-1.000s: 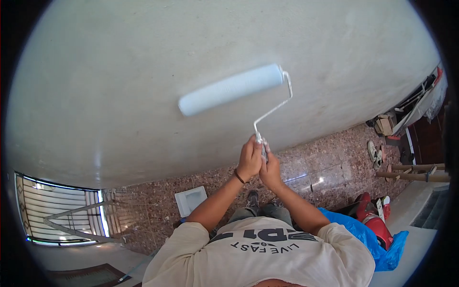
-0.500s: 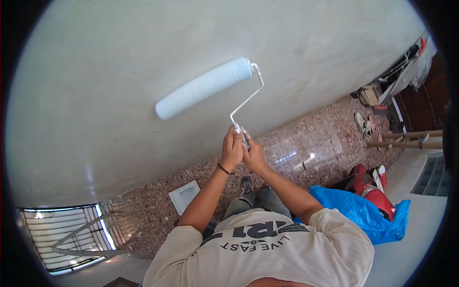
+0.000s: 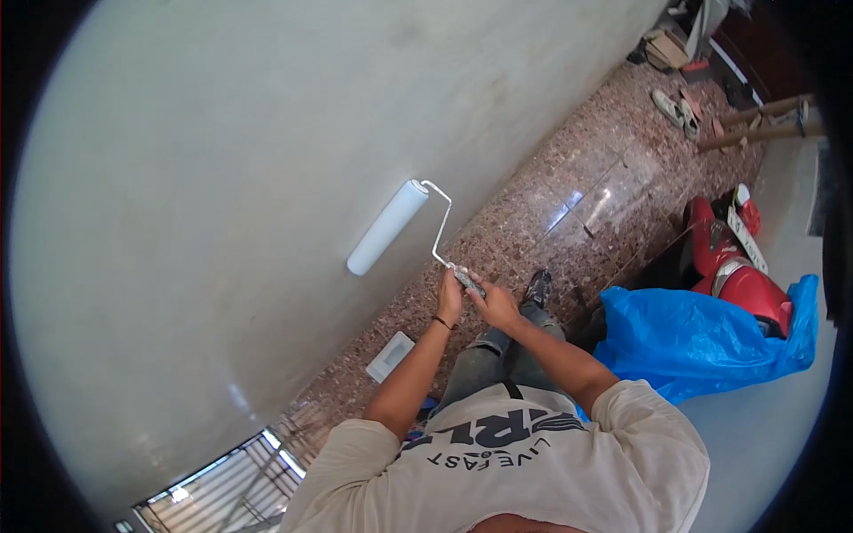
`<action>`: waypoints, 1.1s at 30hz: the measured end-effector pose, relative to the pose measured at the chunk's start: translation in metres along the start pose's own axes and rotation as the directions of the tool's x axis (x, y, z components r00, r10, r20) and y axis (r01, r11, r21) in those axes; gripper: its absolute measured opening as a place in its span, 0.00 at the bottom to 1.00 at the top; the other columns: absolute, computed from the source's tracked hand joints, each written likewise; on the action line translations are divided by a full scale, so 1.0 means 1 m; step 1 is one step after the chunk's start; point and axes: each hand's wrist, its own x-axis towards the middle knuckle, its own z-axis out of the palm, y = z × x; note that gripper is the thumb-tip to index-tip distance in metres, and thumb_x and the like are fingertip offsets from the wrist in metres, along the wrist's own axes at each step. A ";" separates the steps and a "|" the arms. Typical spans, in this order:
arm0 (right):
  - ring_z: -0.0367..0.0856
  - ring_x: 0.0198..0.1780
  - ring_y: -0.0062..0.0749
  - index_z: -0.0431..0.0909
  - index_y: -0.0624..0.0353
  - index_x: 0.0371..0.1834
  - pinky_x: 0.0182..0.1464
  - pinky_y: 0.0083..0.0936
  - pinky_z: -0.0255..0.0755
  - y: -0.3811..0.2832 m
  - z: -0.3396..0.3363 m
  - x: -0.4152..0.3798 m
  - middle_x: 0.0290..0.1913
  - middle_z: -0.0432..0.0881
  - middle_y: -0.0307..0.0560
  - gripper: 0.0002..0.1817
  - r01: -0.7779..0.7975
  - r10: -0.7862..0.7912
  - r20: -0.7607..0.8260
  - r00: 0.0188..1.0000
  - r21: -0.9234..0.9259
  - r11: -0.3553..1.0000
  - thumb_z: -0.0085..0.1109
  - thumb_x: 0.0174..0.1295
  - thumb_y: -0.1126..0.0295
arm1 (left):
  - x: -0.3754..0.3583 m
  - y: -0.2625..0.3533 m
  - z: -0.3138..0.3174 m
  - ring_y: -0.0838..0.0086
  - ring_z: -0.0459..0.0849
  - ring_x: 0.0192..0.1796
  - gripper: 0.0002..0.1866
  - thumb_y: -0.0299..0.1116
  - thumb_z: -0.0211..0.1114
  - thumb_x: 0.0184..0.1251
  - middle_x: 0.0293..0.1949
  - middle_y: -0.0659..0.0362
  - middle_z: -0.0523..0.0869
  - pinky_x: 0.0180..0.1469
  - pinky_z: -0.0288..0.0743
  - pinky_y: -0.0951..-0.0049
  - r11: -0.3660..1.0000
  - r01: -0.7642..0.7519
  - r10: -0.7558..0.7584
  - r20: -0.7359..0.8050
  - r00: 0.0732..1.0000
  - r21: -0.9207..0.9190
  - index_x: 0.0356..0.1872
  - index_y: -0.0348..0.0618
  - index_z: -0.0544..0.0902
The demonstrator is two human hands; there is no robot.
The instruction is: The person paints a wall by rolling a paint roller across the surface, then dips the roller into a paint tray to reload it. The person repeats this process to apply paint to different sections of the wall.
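Observation:
Both of my hands grip the paint-spotted handle of a paint roller (image 3: 388,227) out in front of me. My left hand (image 3: 450,300), with a dark bracelet at the wrist, is closed near the top of the handle. On the other side of the handle my right hand (image 3: 497,305) is wrapped round it. A thin white bent frame runs from the handle up to the pale blue-white roller sleeve, which slants against the grey wall (image 3: 240,178).
A white paint tray (image 3: 390,357) lies on the speckled tile floor (image 3: 586,195) by the wall. To the right, blue plastic sheeting (image 3: 693,342) partly covers a red motorcycle (image 3: 751,291). Shoes (image 3: 675,114) and wooden poles (image 3: 764,133) are farther off; a barred window (image 3: 222,489) is lower left.
The roller has come down the wall, nearer the floor, and its sleeve is tilted more steeply. Both hands have lowered with it, still on the handle. The camera view has rotated.

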 end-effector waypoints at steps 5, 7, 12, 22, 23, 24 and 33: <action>0.80 0.36 0.57 0.77 0.57 0.50 0.41 0.44 0.73 0.027 -0.003 0.009 0.29 0.80 0.64 0.24 -0.197 0.198 0.105 0.975 -0.021 0.980 0.53 0.60 0.51 | 0.039 -0.055 -0.018 0.72 0.81 0.35 0.19 0.48 0.39 0.69 0.29 0.59 0.81 0.34 0.74 0.74 0.969 0.226 -0.234 -0.069 0.970 -0.100 0.35 0.46 0.74; 0.80 0.36 0.56 0.77 0.56 0.51 0.42 0.44 0.73 0.050 0.006 0.018 0.30 0.80 0.64 0.24 -0.195 0.197 0.077 0.977 -0.029 0.980 0.53 0.60 0.50 | 0.049 -0.053 -0.006 0.69 0.81 0.33 0.19 0.46 0.39 0.69 0.27 0.57 0.80 0.33 0.72 0.74 0.945 0.270 -0.284 -0.057 0.957 -0.185 0.32 0.44 0.74; 0.81 0.39 0.55 0.78 0.62 0.44 0.44 0.45 0.73 0.086 0.022 0.032 0.32 0.81 0.61 0.28 -0.238 0.239 0.018 0.971 -0.017 0.971 0.51 0.60 0.45 | 0.085 -0.079 -0.008 0.65 0.80 0.35 0.18 0.42 0.38 0.69 0.26 0.56 0.79 0.34 0.72 0.72 0.920 0.367 -0.364 0.045 0.930 -0.140 0.31 0.41 0.72; 0.81 0.38 0.55 0.78 0.64 0.42 0.43 0.45 0.73 0.198 0.059 0.090 0.31 0.82 0.61 0.28 -0.399 0.401 0.055 0.914 -0.041 0.916 0.49 0.61 0.45 | 0.187 -0.187 -0.027 0.63 0.79 0.41 0.11 0.35 0.40 0.69 0.35 0.53 0.78 0.38 0.73 0.72 0.832 0.539 -0.536 0.063 0.842 -0.132 0.37 0.40 0.69; 0.81 0.38 0.55 0.78 0.63 0.43 0.43 0.45 0.74 0.211 0.063 0.096 0.31 0.81 0.61 0.28 -0.429 0.433 0.077 0.898 -0.061 0.901 0.49 0.61 0.45 | 0.195 -0.196 -0.027 0.63 0.78 0.42 0.12 0.35 0.37 0.70 0.37 0.52 0.77 0.40 0.73 0.71 0.825 0.555 -0.555 0.035 0.831 -0.107 0.38 0.39 0.68; 0.81 0.38 0.54 0.78 0.63 0.44 0.43 0.44 0.74 0.223 0.065 0.101 0.31 0.81 0.61 0.28 -0.455 0.462 0.098 0.882 -0.079 0.887 0.49 0.61 0.45 | 0.206 -0.211 -0.030 0.63 0.78 0.42 0.12 0.35 0.37 0.70 0.37 0.52 0.77 0.40 0.73 0.71 0.824 0.558 -0.558 0.030 0.829 -0.096 0.38 0.39 0.68; 0.80 0.37 0.56 0.73 0.50 0.57 0.42 0.43 0.73 0.346 0.106 0.163 0.29 0.81 0.60 0.26 -0.464 0.470 0.097 0.878 -0.078 0.883 0.49 0.62 0.47 | 0.306 -0.305 -0.043 0.64 0.77 0.42 0.12 0.35 0.37 0.70 0.37 0.52 0.76 0.40 0.72 0.70 0.758 0.643 -0.641 0.062 0.765 -0.106 0.39 0.39 0.68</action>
